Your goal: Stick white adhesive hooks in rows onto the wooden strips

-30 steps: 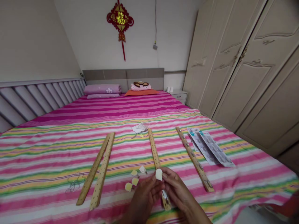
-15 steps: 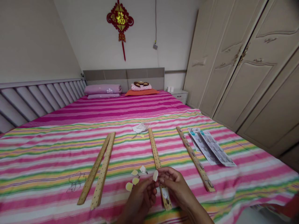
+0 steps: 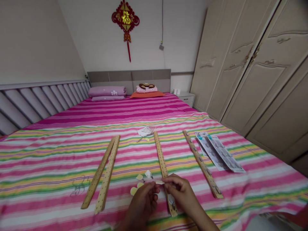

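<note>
My left hand and my right hand meet low in the middle of the view, over the near end of a perforated wooden strip that lies on the striped bedspread. Both pinch a small pale sticker piece, held nearly flat and edge-on between the fingertips. A clear hook sits stuck on the strip just below my hands. Small yellowish backing papers and a white scrap lie to the left of my hands.
Two more wooden strips lie side by side on the left, another with hooks on the right. Beside that one lie printed packs. Torn wrapping is farther up the bed. A wardrobe lines the right wall.
The sticker piece has turned from facing me upright to lying nearly flat between my fingertips. My hands have lowered slightly towards the strip.
</note>
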Motion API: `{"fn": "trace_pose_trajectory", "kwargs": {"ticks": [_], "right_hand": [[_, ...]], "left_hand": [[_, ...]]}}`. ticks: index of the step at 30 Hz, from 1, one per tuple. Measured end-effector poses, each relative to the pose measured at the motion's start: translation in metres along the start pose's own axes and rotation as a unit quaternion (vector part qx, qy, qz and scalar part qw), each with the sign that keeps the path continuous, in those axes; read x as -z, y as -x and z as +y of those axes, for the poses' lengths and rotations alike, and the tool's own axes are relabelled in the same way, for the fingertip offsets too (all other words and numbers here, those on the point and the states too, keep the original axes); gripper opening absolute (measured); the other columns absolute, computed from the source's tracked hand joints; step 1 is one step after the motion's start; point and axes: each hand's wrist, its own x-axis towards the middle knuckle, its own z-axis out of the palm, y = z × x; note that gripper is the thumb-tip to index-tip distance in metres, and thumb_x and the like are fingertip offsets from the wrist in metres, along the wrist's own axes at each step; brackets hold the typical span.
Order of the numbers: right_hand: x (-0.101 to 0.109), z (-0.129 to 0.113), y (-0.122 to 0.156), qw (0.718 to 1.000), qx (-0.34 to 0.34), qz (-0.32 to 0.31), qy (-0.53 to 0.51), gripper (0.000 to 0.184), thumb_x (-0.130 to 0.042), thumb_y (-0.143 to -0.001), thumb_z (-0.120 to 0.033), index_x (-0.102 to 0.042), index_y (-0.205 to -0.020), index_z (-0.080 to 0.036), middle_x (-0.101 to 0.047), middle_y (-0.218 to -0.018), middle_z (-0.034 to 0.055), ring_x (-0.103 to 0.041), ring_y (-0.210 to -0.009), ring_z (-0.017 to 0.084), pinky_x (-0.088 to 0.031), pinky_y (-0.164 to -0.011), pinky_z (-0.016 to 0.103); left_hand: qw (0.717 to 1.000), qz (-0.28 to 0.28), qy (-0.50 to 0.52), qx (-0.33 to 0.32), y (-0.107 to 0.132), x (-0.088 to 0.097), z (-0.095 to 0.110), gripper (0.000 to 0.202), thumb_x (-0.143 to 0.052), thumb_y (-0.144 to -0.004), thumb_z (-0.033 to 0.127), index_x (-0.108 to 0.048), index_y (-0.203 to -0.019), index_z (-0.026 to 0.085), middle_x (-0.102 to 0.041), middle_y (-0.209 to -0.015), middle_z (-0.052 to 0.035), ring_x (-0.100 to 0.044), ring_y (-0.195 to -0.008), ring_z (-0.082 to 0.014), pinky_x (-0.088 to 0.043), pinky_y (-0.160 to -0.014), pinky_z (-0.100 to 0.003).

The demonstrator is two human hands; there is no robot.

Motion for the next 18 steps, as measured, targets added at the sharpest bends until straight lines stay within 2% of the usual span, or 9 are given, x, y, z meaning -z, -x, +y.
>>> {"fn": "trace_pose_trajectory", "kwargs": {"ticks": [2, 5, 8, 10, 13, 16, 18], "right_hand": [[-0.001, 0.003, 0.0, 0.999, -0.02, 0.02, -0.023, 0.015, -0.077, -0.059, -0.029, -0.075, -0.071, -0.019, -0.061, -0.062, 0.0011, -0.053, -0.057, 0.013, -0.04, -0.052, 0.024], [-0.001, 0.005, 0.001, 0.99, -0.085, 0.045, -0.104, 0.02, -0.08, -0.056, -0.029, -0.074, -0.071, -0.016, -0.062, -0.051, -0.0005, -0.052, -0.049, 0.011, -0.04, -0.05, 0.023], [-0.001, 0.004, 0.003, 0.954, -0.171, 0.077, -0.233, 0.021, -0.082, -0.054, -0.021, -0.073, -0.071, -0.014, -0.067, -0.056, 0.0014, -0.057, -0.05, 0.01, -0.046, -0.052, 0.021], [-0.002, 0.004, 0.005, 0.924, -0.217, 0.084, -0.303, 0.018, -0.081, -0.054, -0.013, -0.073, -0.07, -0.013, -0.07, -0.061, 0.0031, -0.06, -0.053, 0.01, -0.049, -0.054, 0.019], [-0.003, 0.003, 0.008, 0.887, -0.255, 0.075, -0.376, 0.014, -0.077, -0.056, -0.005, -0.072, -0.067, -0.012, -0.07, -0.061, 0.0033, -0.062, -0.053, 0.009, -0.051, -0.053, 0.016], [-0.005, 0.004, 0.011, 0.863, -0.273, 0.067, -0.419, 0.013, -0.075, -0.058, -0.002, -0.071, -0.065, -0.012, -0.07, -0.061, 0.0031, -0.063, -0.054, 0.009, -0.052, -0.054, 0.014], [-0.005, 0.005, 0.013, 0.86, -0.277, 0.062, -0.424, 0.013, -0.075, -0.058, -0.002, -0.07, -0.065, -0.012, -0.07, -0.062, 0.0034, -0.064, -0.056, 0.009, -0.053, -0.055, 0.014]], "left_hand": [[1.0, -0.008, -0.012, -0.019, -0.003, 0.001, -0.002, 0.016, -0.069, -0.068, 0.027, -0.058, -0.068, 0.014, -0.06, -0.056, 0.0016, -0.049, -0.042, -0.0039, -0.033, -0.039, -0.013], [0.997, -0.011, -0.036, -0.066, -0.007, 0.002, -0.006, 0.025, -0.075, -0.06, 0.034, -0.06, -0.065, 0.014, -0.06, -0.056, 0.0023, -0.05, -0.043, -0.0044, -0.033, -0.04, -0.014], [0.986, 0.025, -0.091, -0.138, -0.008, 0.002, -0.007, 0.03, -0.079, -0.054, 0.036, -0.063, -0.069, 0.014, -0.062, -0.059, 0.0016, -0.056, -0.052, -0.0077, -0.038, -0.046, -0.016], [0.971, 0.045, -0.134, -0.193, -0.006, 0.0, -0.006, 0.03, -0.079, -0.055, 0.034, -0.065, -0.074, 0.016, -0.066, -0.063, -0.0001, -0.06, -0.06, -0.0111, -0.043, -0.054, -0.019], [0.952, 0.024, -0.156, -0.263, -0.002, -0.004, -0.008, 0.024, -0.078, -0.058, 0.029, -0.066, -0.075, 0.017, -0.07, -0.073, -0.0028, -0.063, -0.072, -0.0154, -0.047, -0.065, -0.023], [0.952, -0.003, -0.146, -0.269, -0.003, -0.009, -0.012, 0.021, -0.078, -0.058, 0.028, -0.066, -0.071, 0.016, -0.07, -0.07, -0.0032, -0.063, -0.07, -0.0162, -0.048, -0.065, -0.023], [0.956, -0.007, -0.134, -0.26, -0.005, -0.012, -0.014, 0.021, -0.078, -0.058, 0.029, -0.067, -0.069, 0.016, -0.07, -0.066, -0.0031, -0.063, -0.065, -0.0155, -0.047, -0.061, -0.023]]}}
